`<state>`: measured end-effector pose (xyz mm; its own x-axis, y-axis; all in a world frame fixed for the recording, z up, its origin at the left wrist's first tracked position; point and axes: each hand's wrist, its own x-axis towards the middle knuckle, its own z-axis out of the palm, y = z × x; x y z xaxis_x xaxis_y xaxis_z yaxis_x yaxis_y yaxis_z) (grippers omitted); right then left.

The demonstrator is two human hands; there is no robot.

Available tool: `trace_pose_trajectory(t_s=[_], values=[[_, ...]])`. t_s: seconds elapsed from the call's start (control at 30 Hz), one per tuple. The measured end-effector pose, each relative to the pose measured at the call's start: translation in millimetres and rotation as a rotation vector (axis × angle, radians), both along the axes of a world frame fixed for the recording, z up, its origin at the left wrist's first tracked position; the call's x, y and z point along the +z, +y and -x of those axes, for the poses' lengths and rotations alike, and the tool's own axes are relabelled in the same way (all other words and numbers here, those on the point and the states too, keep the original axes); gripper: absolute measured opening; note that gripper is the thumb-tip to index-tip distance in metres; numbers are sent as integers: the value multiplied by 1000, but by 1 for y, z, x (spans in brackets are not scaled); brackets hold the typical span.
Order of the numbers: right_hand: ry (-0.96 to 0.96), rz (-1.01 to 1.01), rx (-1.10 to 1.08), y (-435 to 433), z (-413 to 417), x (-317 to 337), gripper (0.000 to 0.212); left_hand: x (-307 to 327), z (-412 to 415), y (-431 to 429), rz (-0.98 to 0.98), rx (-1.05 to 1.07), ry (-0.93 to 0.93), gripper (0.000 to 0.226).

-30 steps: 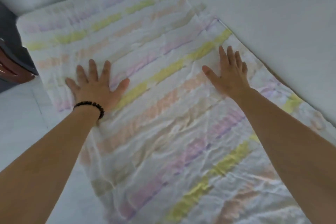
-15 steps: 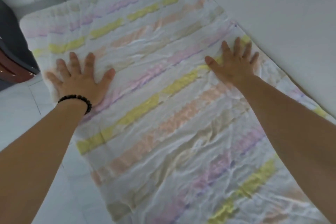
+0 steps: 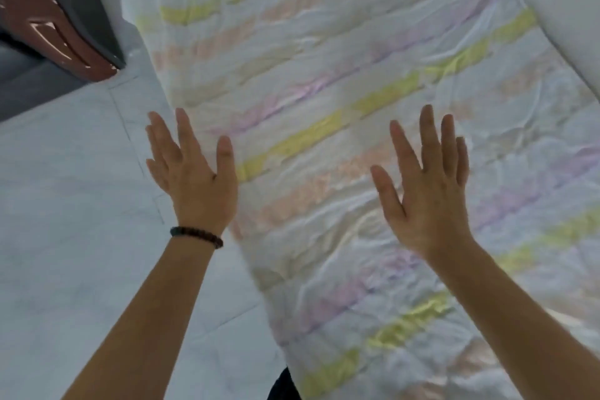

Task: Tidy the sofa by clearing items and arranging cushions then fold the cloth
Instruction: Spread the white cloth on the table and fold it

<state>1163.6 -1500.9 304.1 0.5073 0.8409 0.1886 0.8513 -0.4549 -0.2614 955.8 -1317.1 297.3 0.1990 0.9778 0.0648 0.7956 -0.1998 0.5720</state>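
A white cloth (image 3: 324,75) with yellow, pink and peach stripes lies spread flat and wrinkled on the pale floor, running from the top middle to the bottom right. My left hand (image 3: 191,172), a dark bead bracelet at its wrist, hovers with fingers spread over the cloth's left edge. My right hand (image 3: 428,185) is spread open above the middle of the cloth. Neither hand holds anything, and both look lifted off the fabric.
A dark grey sofa with a glossy brown curved base (image 3: 55,29) stands at the top left. Pale marble floor tiles (image 3: 65,204) fill the left side. A white wall (image 3: 568,3) borders the cloth along the upper right.
Both hands were pressed flat on the cloth further up; now they have drawn back toward me and lifted off it. The view has shifted down along the cloth.
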Motion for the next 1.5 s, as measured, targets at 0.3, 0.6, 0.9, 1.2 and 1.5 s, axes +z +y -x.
trace_pose_trajectory(t_s=[0.3,0.6,0.9,1.2,1.5], values=[[2,199,140,-55,76,-31,70,-44,50,-109,576,115,-448,65],[63,239,-421,-227,-2,-5,72,10,25,-266,-106,-510,162,63],[291,266,-354,-325,-36,36,69,-6,69,-419,9,-674,556,70],[631,127,-913,-406,-73,74,69,25,134,-518,16,-459,423,71],[1256,-404,-1008,-413,-79,70,9,45,127,-529,58,-297,194,22]])
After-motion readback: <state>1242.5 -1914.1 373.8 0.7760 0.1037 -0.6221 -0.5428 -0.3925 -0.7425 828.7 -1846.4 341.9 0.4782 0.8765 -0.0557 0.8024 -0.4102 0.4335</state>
